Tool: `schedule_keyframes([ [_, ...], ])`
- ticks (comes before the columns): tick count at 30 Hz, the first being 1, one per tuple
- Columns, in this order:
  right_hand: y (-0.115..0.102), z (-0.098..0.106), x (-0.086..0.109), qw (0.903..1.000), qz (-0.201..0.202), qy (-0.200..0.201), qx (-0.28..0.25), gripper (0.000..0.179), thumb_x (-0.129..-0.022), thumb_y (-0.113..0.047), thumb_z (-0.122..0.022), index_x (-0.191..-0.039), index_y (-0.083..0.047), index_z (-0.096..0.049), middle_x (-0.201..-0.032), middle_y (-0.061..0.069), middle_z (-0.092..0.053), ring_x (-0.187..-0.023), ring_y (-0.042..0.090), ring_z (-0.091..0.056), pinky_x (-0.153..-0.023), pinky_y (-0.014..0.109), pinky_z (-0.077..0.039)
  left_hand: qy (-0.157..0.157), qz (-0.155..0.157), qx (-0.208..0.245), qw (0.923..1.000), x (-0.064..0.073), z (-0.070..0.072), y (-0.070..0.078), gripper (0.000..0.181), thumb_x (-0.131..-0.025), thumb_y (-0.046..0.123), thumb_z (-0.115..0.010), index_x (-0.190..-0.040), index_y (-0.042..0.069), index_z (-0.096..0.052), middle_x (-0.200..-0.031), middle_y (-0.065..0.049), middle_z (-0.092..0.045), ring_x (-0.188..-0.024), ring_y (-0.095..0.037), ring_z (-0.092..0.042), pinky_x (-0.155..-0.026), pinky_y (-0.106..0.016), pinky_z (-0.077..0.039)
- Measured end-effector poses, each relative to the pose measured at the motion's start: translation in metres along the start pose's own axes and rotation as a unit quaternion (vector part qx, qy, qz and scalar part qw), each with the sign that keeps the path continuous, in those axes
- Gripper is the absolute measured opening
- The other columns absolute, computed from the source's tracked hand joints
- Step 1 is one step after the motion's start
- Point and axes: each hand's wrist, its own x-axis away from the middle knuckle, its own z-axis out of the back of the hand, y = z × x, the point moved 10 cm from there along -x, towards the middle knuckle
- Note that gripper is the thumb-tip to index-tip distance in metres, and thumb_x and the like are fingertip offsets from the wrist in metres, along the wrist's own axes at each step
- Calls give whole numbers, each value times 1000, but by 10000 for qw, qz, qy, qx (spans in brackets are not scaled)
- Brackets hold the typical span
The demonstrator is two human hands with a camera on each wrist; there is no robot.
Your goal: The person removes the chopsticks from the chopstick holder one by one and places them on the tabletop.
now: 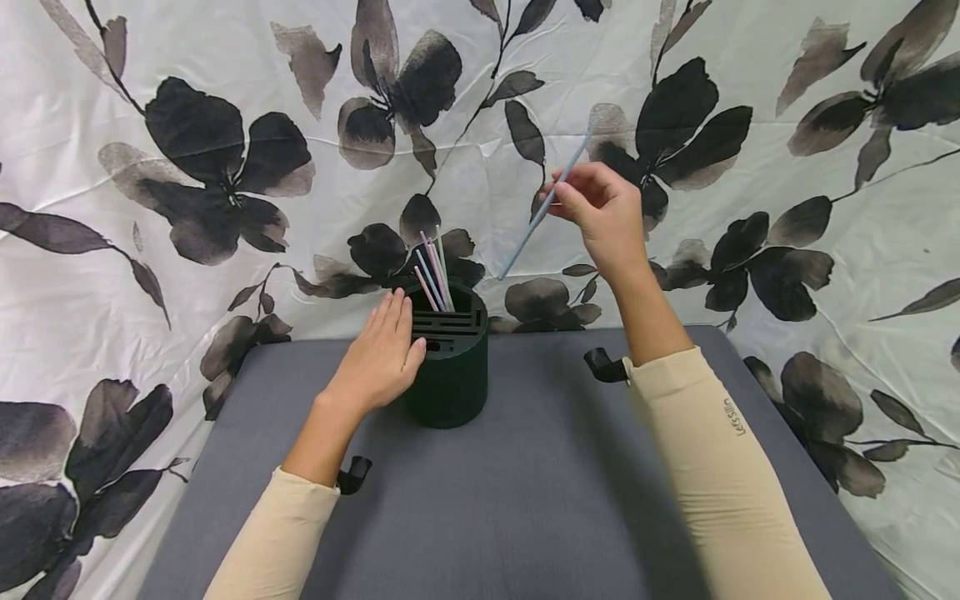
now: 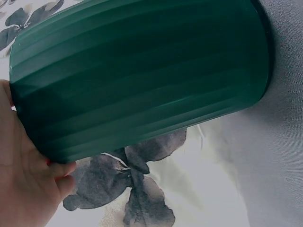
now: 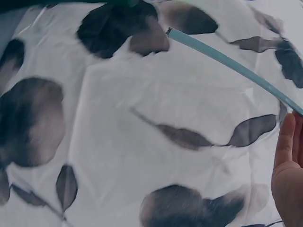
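Observation:
A dark green cylindrical utensil holder (image 1: 450, 392), ribbed down its side in the left wrist view, stands upright on the grey table. Its top has narrow slots at the front and an open compartment behind them. Several thin pastel straws (image 1: 437, 271) lean in that compartment. My left hand (image 1: 381, 350) rests on the holder's left rim, fingers straight and thumb along the slotted top. Up to the right, my right hand (image 1: 600, 212) pinches a light blue straw (image 1: 534, 221) between thumb and fingers. The straw slants in the air, its lower end (image 3: 177, 34) toward the holder.
A grey cloth-covered table (image 1: 480, 500) spreads under both arms. Close behind it hangs a white curtain (image 1: 480, 158) printed with dark flowers. Black wrist mounts (image 1: 604, 365) stick out from both cuffs.

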Motion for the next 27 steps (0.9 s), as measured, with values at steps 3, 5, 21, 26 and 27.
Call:
schedule_keyframes([
  [3,15,11,2,9991,-274,-32,335,19,-96,-9,-73,-112,1,-72,-104,12,-74,-92,20,-76,-84,27,-62,9,2,-23,10000,-1,1,0,72,-110,40,-33,-162,-6,-15,-172,-23,-9,-161,-38,-8,-131,-52,-12],
  [5,28,19,5,9970,-492,-81,593,21,-96,-10,-72,-114,2,-71,-104,10,-74,-92,16,-76,-84,26,-62,-7,1,-41,10000,-2,1,1,72,-110,40,-33,-162,-6,-15,-172,-23,-9,-161,-38,-8,-131,-52,-12],
  [21,138,44,57,9665,-1758,-708,1730,29,-100,-12,-67,-119,9,-67,-108,21,-71,-83,5,-71,-78,27,-63,-59,-7,-119,9999,-5,2,4,73,-109,40,-34,-162,-8,-16,-172,-24,-8,-160,-39,-10,-131,-52,-11],
  [26,162,45,72,9588,-2094,-791,1750,31,-101,-10,-66,-122,12,-63,-111,27,-68,-81,3,-70,-75,23,-63,-61,31,-90,9999,-4,1,2,74,-109,40,-34,-162,-7,-15,-172,-24,-7,-161,-38,-8,-131,-52,-11],
  [27,168,45,76,9572,-2158,-810,1751,31,-101,-9,-66,-123,13,-63,-111,28,-67,-80,3,-70,-74,23,-63,-65,45,-75,9999,-4,1,2,74,-109,41,-34,-162,-7,-15,-172,-23,-7,-161,-37,-7,-131,-52,-11],
])
